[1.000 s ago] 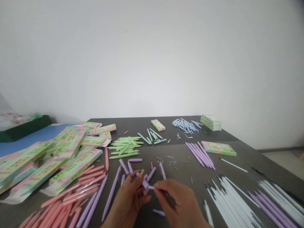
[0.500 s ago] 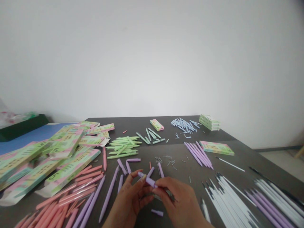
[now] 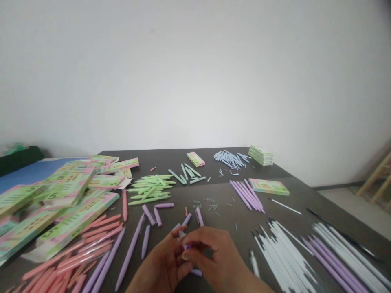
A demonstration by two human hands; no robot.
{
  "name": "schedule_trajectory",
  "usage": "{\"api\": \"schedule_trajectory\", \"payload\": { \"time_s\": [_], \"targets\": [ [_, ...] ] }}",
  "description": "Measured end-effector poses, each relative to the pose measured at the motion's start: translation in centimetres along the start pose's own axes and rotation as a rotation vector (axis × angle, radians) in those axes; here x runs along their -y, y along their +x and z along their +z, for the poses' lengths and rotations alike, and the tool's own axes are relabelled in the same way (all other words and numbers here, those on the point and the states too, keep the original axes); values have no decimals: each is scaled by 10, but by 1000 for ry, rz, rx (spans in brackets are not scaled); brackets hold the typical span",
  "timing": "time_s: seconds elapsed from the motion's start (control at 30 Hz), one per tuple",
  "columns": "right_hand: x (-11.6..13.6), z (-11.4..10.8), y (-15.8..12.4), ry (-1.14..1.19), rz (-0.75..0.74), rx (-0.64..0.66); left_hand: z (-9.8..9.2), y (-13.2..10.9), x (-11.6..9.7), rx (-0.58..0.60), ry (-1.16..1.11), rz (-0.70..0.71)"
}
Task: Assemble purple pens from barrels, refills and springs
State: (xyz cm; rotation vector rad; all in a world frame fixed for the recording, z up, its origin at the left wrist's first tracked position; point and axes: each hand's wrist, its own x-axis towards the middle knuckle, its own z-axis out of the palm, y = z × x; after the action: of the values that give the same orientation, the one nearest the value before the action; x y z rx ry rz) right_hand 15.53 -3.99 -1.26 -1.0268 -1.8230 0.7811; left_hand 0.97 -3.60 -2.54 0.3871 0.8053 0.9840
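My left hand (image 3: 165,260) and my right hand (image 3: 215,252) meet at the front middle of the table. Between their fingertips is a small purple pen part (image 3: 186,246), mostly covered by the fingers. The left thumb and fingers pinch one end, while the right thumb and forefinger close over the other. Below them a short purple piece (image 3: 196,272) lies on the table, partly hidden by my hands. Just beyond the fingertips rest more purple barrel pieces (image 3: 199,216), and scattered small metal springs (image 3: 213,206) lie farther off.
Pink barrels (image 3: 88,248) and printed boxes (image 3: 73,215) crowd the left. Light green pens (image 3: 151,189) lie mid-left, blue parts (image 3: 230,158) at the back. On the right are purple pens (image 3: 247,195), white refills (image 3: 284,256) and a flat box (image 3: 269,186).
My right hand has moved left over the pen part, covering much of it. The whole view has shifted slightly, so the table's contents appear farther left.
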Motion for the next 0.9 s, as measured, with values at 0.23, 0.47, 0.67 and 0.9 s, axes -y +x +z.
{"api": "schedule_trajectory", "payload": {
  "time_s": [0.23, 0.47, 0.67, 0.9],
  "targets": [
    [-6, 10, -2, -417, -518, -97, -12, 9, 4, -23, -86, -64],
    [-1, -34, 8, -278, -50, -48, -10, 9, -8, -101, -42, 5],
    [-22, -103, 19, -519, 351, -112, -3, 6, -20, -205, -15, 1],
    [-28, -170, 6, -712, 527, -268, -8, 10, -28, -202, -14, 54]
  ]
}}
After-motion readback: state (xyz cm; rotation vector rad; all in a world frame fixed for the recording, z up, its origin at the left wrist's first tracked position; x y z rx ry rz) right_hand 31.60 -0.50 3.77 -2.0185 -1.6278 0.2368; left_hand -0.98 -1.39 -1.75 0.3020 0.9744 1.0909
